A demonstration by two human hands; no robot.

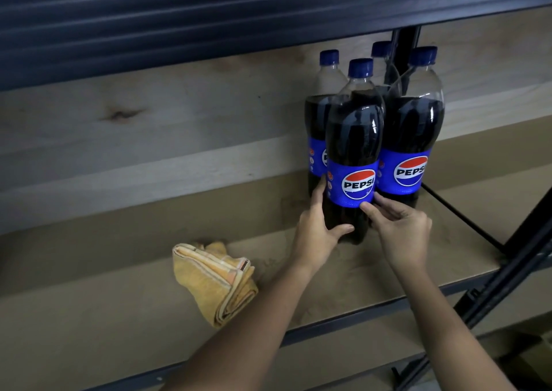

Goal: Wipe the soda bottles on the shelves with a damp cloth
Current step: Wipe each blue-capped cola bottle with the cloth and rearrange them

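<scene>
Where 2 hands (358, 226) grip: 4 bottles (354, 151), 1 cloth (215, 280).

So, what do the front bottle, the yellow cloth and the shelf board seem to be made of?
Front bottle: clear glossy plastic, judging by highlights and see-through neck; printed film label.
Yellow cloth: soft woven fabric, probably terry; folded, stitched hem.
Shelf board: matte brown, likely fibreboard; no grain shows.

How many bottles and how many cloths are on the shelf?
Bottles: 4, front bottle, left back bottle, far back bottle, right bottle
Cloths: 1, yellow cloth
Total: 5
</scene>
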